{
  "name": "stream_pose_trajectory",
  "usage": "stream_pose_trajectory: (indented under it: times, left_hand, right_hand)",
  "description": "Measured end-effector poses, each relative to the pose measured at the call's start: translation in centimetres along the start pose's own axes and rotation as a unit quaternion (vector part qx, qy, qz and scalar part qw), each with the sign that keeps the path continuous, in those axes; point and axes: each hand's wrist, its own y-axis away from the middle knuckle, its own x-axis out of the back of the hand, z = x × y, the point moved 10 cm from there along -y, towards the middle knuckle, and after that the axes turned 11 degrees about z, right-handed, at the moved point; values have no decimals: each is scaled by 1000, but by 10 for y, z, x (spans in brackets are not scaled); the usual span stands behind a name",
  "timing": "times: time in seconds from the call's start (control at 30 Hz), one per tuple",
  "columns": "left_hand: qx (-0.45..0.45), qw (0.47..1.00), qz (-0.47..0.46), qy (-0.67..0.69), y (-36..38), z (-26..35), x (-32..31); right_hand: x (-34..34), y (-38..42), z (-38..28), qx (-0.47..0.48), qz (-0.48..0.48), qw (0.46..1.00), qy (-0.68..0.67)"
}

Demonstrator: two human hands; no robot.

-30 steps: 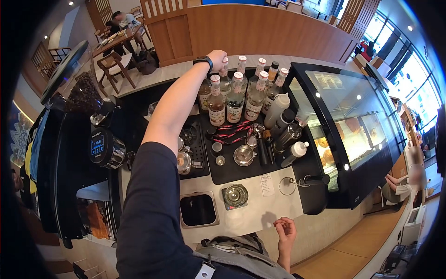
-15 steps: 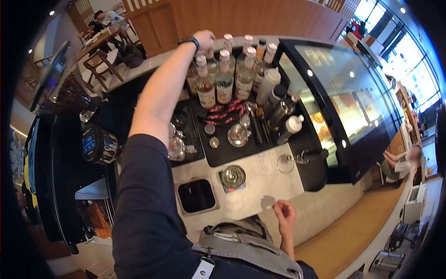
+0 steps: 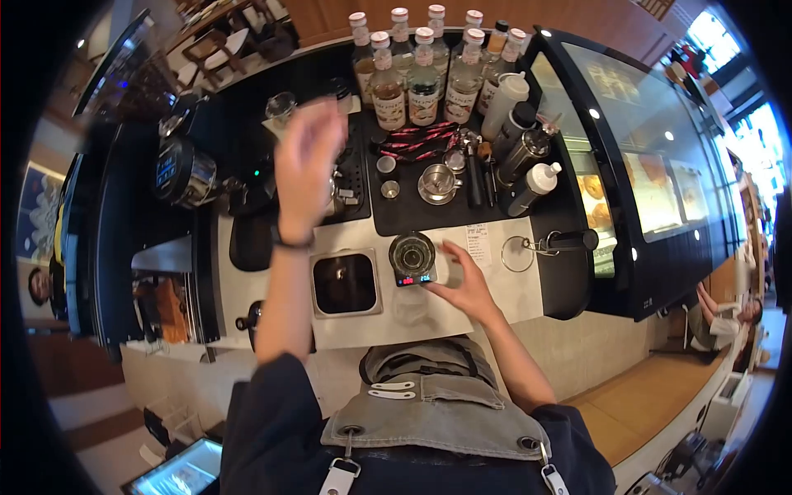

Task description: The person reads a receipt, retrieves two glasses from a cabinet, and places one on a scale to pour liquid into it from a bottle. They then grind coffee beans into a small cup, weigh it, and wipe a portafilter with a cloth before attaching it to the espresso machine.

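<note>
My left hand [image 3: 309, 161] is raised over the left part of the counter, its fingers smeared by motion; whether it holds anything is unclear. My right hand [image 3: 466, 285] is beside the small scale [image 3: 414, 280], thumb and fingers apart, with nothing between them. A round glass vessel [image 3: 413, 254] stands on the scale, whose display is lit. Left of the scale lies a square sink opening [image 3: 345, 283]. Above it, a metal pitcher [image 3: 437, 183] and small cups [image 3: 389, 190] sit on a black mat [image 3: 412, 221].
Syrup bottles [image 3: 424, 91] stand in a group at the back. Squeeze bottles [image 3: 535, 188] are right of the mat, by a glass display case [image 3: 635, 165]. A grinder [image 3: 183, 172] is at the left. A person [image 3: 726, 312] sits far right.
My left hand has drawn back from behind the bottles to above the left counter. My right hand has moved up beside the scale, its fingers spreading. The view has shifted, and the scale display is now readable.
</note>
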Motion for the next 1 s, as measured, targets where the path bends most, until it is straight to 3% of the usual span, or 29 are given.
stream_pose_trajectory:
  times: [0.1, 0.13, 0.17, 0.27, 0.37, 0.47, 0.53, 0.67, 0.73, 0.8, 0.83, 0.93, 1.0]
  left_hand:
    - [100, 981, 59, -153, 154, -72, 44]
    - [183, 973, 102, -101, 211, -112, 53]
    - [220, 959, 101, -145, 252, -126, 54]
    - [261, 938, 96, -208, 319, -141, 27]
    - [133, 923, 67, -356, 325, -139, -13]
    - [168, 936, 82, -300, 317, -143, -41]
    - [161, 923, 96, -337, 317, -160, -46]
    - [145, 897, 161, -385, 314, -168, -46]
    - [174, 905, 152, -356, 312, -172, -45]
    - [185, 866, 125, -446, 314, -186, -49]
    - [204, 859, 91, -460, 313, -183, -50]
    - [156, 898, 117, -394, 304, -160, -40]
    - [195, 912, 102, -346, 306, -161, -31]
  right_hand:
    - [-24, -29, -10, 68, -65, 995, 16]
    - [-31, -35, -18, 74, -82, 994, 12]
    - [-37, -37, -23, 80, -100, 992, 9]
    - [-59, -41, -6, 2, -156, 984, -85]
    - [-71, -39, 8, -19, -141, 980, -139]
    - [-69, -38, 10, -17, -127, 982, -137]
    - [-68, -37, 7, -36, -121, 982, -139]
    - [-61, -38, 17, 43, -37, 992, -111]
    - [-53, -36, 20, 37, -4, 985, -166]
    - [-35, -32, 14, 78, 68, 983, -149]
    - [-26, -28, 3, 28, 83, 979, -186]
    - [-3, -27, 2, 99, 108, 976, -160]
    - [6, -19, -18, 117, 106, 980, -123]
